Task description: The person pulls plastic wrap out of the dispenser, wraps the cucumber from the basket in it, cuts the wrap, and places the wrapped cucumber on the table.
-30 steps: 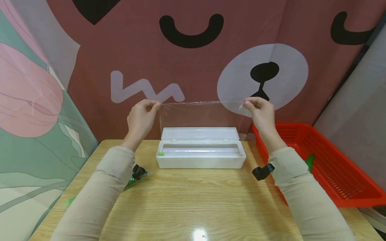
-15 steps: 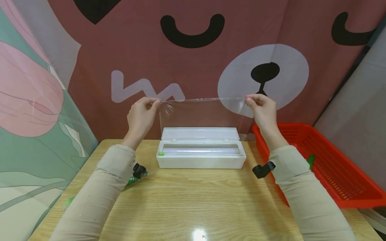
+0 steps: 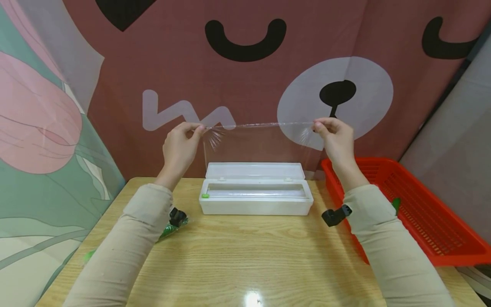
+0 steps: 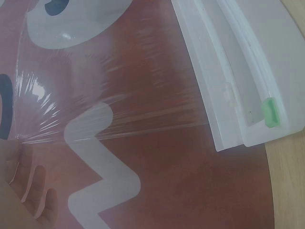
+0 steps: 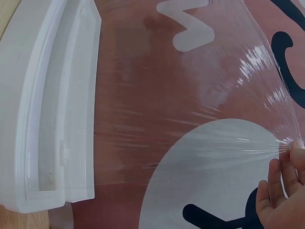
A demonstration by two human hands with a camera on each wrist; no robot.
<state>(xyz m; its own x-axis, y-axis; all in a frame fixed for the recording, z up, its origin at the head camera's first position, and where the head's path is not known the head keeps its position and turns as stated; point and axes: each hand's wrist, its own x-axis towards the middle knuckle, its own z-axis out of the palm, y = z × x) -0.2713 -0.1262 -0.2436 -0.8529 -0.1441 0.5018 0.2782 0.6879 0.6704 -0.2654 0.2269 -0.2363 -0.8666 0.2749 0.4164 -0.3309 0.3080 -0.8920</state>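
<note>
A clear sheet of plastic wrap (image 3: 257, 140) is stretched between both hands above a white wrap dispenser box (image 3: 256, 207). Its left top corner is pinched by my left hand (image 3: 179, 147), thumb against finger. My right hand (image 3: 338, 140) pinches the opposite corner. Creases fan out from both pinch points, plain in the right wrist view around the wrap (image 5: 257, 62). The sheet runs down to the box, whose lid (image 3: 255, 171) stands raised at the back. A roll (image 3: 256, 193) shows inside, and a green slide cutter (image 3: 205, 196) sits at the left end of the front rail.
A red plastic basket (image 3: 426, 213) stands at the right with a green item (image 3: 396, 204) partly behind the right sleeve. Beside the left forearm lies a green wrapped item (image 3: 170, 230), mostly hidden. The box rests on a wooden table (image 3: 245, 256) before a printed curtain.
Both hands have risen slightly, the right one more and a little to the right. The wrap's top edge has risen with them and the creases at its corners are more marked.
</note>
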